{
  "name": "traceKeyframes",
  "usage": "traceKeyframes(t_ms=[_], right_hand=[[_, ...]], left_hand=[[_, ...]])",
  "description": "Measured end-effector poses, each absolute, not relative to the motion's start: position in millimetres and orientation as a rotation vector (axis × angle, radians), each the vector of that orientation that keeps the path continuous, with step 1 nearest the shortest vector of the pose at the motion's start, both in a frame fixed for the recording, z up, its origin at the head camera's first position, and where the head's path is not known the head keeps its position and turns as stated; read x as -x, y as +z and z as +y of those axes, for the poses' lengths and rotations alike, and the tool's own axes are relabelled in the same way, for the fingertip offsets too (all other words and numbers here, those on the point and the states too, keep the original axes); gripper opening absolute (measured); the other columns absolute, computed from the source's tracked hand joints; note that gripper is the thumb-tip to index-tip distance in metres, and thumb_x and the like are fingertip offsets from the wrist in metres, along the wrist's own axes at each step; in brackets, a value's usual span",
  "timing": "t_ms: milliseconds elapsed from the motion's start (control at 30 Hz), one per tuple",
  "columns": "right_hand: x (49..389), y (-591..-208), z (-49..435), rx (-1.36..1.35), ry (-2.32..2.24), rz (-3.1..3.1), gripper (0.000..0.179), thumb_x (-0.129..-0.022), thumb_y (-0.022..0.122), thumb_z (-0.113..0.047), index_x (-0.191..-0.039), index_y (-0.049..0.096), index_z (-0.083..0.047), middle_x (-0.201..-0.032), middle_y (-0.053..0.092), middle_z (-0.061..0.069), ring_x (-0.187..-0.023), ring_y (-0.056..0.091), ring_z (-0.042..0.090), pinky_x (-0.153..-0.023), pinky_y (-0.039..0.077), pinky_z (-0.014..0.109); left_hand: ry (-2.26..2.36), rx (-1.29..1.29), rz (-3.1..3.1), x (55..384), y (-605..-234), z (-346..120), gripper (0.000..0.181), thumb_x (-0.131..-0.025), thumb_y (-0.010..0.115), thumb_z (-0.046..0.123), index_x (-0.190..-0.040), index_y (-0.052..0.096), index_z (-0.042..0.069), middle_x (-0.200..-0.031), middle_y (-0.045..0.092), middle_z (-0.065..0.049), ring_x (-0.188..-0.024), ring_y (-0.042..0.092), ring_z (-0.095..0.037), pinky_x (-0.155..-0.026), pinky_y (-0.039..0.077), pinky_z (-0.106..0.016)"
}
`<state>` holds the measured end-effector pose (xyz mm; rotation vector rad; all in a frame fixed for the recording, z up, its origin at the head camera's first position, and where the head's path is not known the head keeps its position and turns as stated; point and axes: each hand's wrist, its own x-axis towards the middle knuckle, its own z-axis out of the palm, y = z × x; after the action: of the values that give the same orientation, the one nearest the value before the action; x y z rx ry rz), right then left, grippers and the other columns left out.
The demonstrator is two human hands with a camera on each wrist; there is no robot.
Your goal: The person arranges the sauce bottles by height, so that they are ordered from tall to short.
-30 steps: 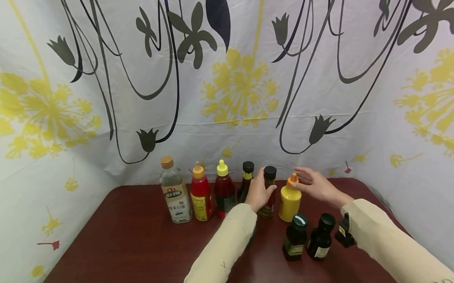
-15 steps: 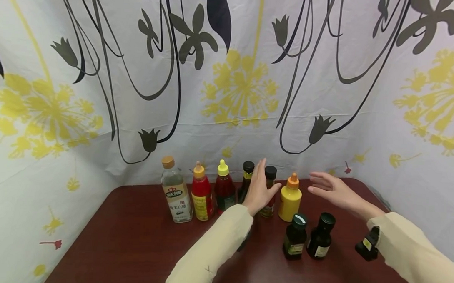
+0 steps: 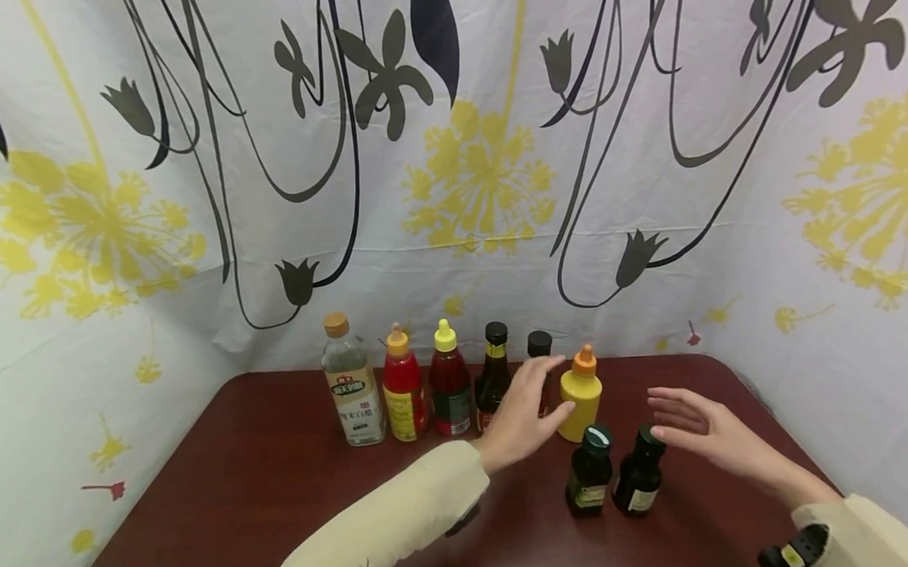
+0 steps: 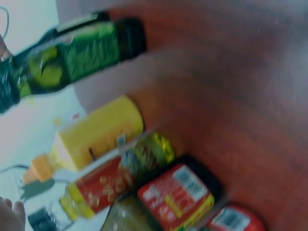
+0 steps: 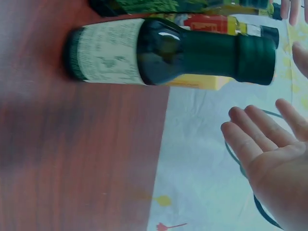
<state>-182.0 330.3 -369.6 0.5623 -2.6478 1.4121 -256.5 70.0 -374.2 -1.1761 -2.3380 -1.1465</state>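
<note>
My left hand (image 3: 523, 419) hovers with relaxed fingers in front of the black-capped bottle (image 3: 539, 345), hiding most of it. Its thumb points toward the yellow squeeze bottle (image 3: 581, 405) with an orange nozzle, standing at the row's right end. My right hand (image 3: 707, 430) is in the air with fingers extended, holding nothing. Its thumb overlaps the cap of a small dark bottle (image 3: 637, 482) with a pale label, also large in the right wrist view. Left of that stands a dark green bottle (image 3: 589, 476); its green label (image 4: 91, 55) faces the left wrist camera.
Along the table's back stand a clear vinegar bottle (image 3: 354, 397), a red sauce bottle (image 3: 402, 394), a dark red bottle with a yellow cap (image 3: 449, 388) and a dark sauce bottle (image 3: 491, 381). Behind the dark red table (image 3: 267, 477) hangs a white flowered cloth (image 3: 439, 283).
My right hand has drawn away from the yellow bottle's nozzle, rightward and toward me. The left hand has lowered and come nearer, uncovering more of the dark sauce bottle. The bottles stay in place.
</note>
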Motion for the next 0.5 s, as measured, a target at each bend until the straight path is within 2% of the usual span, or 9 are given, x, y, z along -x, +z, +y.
traceKeyframes(t_ms=[67,133,367,500], right_hand=[[179,-375,330,-0.615,1.417,-2.597,0.048,-0.085,0.057,-0.004,-0.126,0.036,0.010,-0.120,0.047,-0.014,-0.104,0.046,-0.008,-0.076,0.045,0.016],[177,-381,328,-0.634,1.388,-2.554,0.046,-0.083,0.059,-0.002,-0.124,0.039,0.010,-0.116,0.047,-0.022,-0.104,0.047,-0.008,-0.077,0.045,0.015],[174,-398,319,-0.520,1.217,-2.502,0.035,-0.082,0.062,-0.005,-0.115,0.054,0.001,-0.109,0.055,-0.012,-0.096,0.051,-0.007,-0.073,0.045,0.013],[173,-405,317,-0.489,1.193,-2.476,0.034,-0.080,0.064,-0.005,-0.113,0.056,0.000,-0.105,0.056,-0.016,-0.093,0.053,-0.007,-0.071,0.045,0.012]], left_hand=[[-1.141,1.224,-2.305,251,-379,72,0.052,-0.087,0.058,0.025,-0.132,0.036,0.012,-0.124,0.042,-0.003,-0.113,0.042,-0.013,-0.092,0.037,-0.025],[-1.159,1.266,-2.300,246,-385,74,0.049,-0.087,0.057,0.026,-0.130,0.037,0.011,-0.122,0.044,-0.003,-0.109,0.044,-0.011,-0.090,0.039,-0.022],[-1.295,1.344,-2.384,231,-408,85,0.051,-0.088,0.054,0.033,-0.132,0.034,0.016,-0.121,0.045,0.001,-0.111,0.044,-0.008,-0.088,0.039,-0.022],[-1.338,1.342,-2.396,230,-421,91,0.053,-0.086,0.057,0.033,-0.131,0.034,0.017,-0.124,0.044,0.003,-0.111,0.044,-0.006,-0.086,0.041,-0.021]])
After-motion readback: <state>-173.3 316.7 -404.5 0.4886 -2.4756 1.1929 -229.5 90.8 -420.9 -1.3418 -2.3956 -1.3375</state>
